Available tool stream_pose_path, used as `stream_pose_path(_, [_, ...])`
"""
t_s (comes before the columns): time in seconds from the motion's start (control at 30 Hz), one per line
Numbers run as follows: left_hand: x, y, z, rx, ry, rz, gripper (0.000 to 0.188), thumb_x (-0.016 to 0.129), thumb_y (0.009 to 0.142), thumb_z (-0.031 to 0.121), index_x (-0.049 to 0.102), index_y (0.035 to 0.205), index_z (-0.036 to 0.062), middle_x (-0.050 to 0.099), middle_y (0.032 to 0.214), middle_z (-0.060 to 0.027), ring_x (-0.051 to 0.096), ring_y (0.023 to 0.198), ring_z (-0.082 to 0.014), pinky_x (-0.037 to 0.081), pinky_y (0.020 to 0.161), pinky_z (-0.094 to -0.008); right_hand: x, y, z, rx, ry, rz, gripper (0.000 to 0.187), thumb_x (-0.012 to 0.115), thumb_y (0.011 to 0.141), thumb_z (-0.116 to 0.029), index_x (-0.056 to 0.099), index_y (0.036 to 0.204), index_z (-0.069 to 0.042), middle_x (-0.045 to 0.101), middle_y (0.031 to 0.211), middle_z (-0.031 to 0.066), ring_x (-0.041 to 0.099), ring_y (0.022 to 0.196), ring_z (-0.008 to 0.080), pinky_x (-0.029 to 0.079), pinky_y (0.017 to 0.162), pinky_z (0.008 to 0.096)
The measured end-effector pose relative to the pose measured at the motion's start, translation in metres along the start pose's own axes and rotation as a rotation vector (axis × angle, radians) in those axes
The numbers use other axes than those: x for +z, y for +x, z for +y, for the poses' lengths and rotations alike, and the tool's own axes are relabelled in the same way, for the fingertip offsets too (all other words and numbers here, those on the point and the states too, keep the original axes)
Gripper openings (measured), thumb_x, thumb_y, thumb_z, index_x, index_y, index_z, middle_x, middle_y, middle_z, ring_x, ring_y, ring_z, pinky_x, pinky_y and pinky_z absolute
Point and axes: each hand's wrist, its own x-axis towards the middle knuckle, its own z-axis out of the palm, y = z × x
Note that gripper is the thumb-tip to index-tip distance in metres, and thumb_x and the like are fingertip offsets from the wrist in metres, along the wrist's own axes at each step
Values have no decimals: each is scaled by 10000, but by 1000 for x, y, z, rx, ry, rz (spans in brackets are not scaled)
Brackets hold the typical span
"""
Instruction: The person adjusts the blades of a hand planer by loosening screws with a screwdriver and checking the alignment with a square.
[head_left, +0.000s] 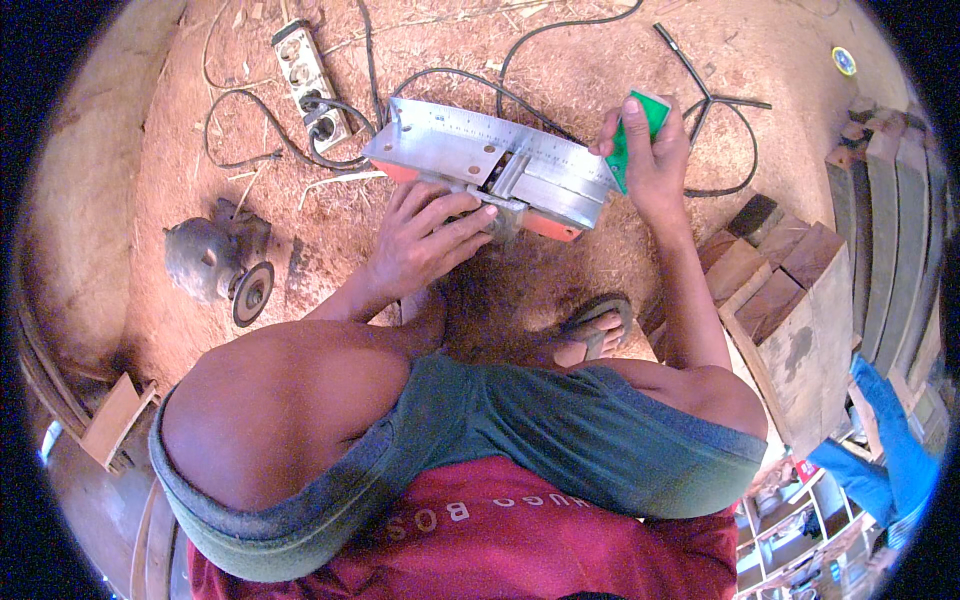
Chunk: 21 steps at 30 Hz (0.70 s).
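An electric hand planer [555,200] lies sole up in front of me, its metal sole and cutter slot showing above an orange body. My left hand [425,235] is closed on its near side, fingers curled along the edge. My right hand [660,170] grips the green handle of a try square [640,125] at the planer's right end. The square's marked steel blade runs along the far part of the sole; whether it touches all along I cannot tell.
A power strip [312,85] with plugs and black cables lies beyond the planer. At left on the shavings-strewn floor sits an angle grinder [215,255] with a disc. Wooden blocks [770,270] are stacked at right, near long dark boards [880,240].
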Motion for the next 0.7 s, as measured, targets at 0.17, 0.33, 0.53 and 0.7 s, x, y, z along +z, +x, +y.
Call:
stream_pose_path(0.17, [-4,4,-1,10,9,-33,488,908,756,180,766,1223,156,696,1174,-6,630,1056,-280,519,901,-424,-2,-1,-5,-30,-43,34,212,547,1134,-219,490,1157,-16,640,803,86,630,668,153,604,633,354])
stream_pose_path(0.33, [-1,8,4,5,2,-68,478,906,755,139,770,1212,132,700,1200,-45,629,1078,-320,518,944,-456,-7,-1,-2,3,-127,26,209,580,1110,-210,527,1117,-8,665,763,70,681,638,168,554,589,330])
stream_pose_path(0.53, [3,3,6,18,-7,-30,493,915,754,94,756,1221,104,697,1202,-69,621,1095,-325,500,951,-479,-6,-1,-14,-15,5,-15,261,561,1124,-227,440,1080,0,647,777,72,642,631,138,520,586,305])
stream_pose_path(0.7, [4,0,4,21,24,-36,534,917,750,83,747,1254,119,688,1218,-66,619,1109,-341,486,964,-501,-7,-1,-13,-22,45,-27,264,560,1124,-227,443,1083,6,645,785,73,643,633,134,521,589,301])
